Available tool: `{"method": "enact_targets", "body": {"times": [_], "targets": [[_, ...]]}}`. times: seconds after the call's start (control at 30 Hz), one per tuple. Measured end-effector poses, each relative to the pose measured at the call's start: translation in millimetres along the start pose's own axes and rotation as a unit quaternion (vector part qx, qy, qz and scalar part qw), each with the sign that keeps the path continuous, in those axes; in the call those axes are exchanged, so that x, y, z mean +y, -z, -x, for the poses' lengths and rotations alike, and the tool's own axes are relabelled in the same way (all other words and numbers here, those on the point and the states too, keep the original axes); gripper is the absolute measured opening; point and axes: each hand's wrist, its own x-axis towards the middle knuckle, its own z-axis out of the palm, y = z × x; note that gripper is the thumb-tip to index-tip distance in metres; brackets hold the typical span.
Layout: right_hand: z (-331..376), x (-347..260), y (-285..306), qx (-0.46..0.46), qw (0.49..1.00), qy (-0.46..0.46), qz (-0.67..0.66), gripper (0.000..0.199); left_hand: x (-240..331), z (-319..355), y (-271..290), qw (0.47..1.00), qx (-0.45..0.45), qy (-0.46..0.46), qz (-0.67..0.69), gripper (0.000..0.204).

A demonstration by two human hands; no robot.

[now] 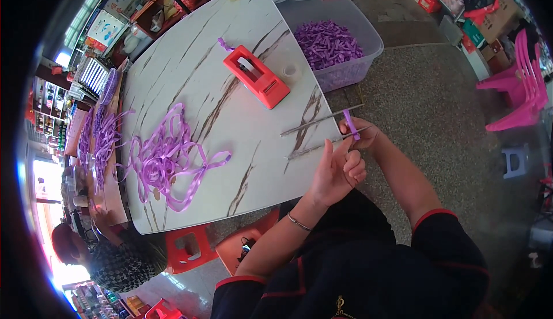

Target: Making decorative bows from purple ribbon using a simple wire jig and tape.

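Note:
Two thin metal rods (pixel 318 122) stick out past the right edge of the table, roughly side by side. Around their outer ends runs a short band of purple ribbon (pixel 350 124). My right hand (pixel 365 135) is closed at the ribbon, its fingers pinching the lower part by the nearer rod. Just left of it, my left hand (pixel 337 172) has the thumb raised and apart. Its index finger reaches up to the ribbon's lower end, while the other fingers curl toward the palm. Whether that index finger presses on the ribbon I cannot make out.
The marbled table (pixel 253 140) bears a red tape dispenser (pixel 257 77), a clear tape roll (pixel 291 71) and a tangle of purple ribbon (pixel 164 160). Beyond its right edge stands a clear bin (pixel 345 71) of purple pieces. Another person (pixel 109 255) sits at the left.

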Motion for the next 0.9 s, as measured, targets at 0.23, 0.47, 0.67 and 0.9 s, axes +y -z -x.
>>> {"method": "enact_targets", "body": {"times": [0.23, 0.47, 0.67, 0.9], "targets": [[-4.2, 2.5, -13.4, 0.004, 0.997, 0.045, 0.058, 0.025, 0.9, 0.8, -3.5, 1.000, 0.002, -0.003, 0.001, 0.051], [31.5, -19.4, -68.0, 0.320, 0.906, 0.048, 0.272, 0.030, 0.1, 1.9, 2.2, 1.000, -0.002, -0.007, 0.023, 0.050], [45.1, -30.5, -123.1, 0.478, 0.692, 0.221, 0.494, 0.032, 0.8, 1.6, 2.1, 1.000, 0.021, 0.006, 0.017, 0.054], [26.9, -19.1, -171.6, 0.481, 0.394, 0.156, 0.768, 0.030, 1.0, 1.0, 1.2, 1.000, 0.010, 0.008, 0.008, 0.061]]}}
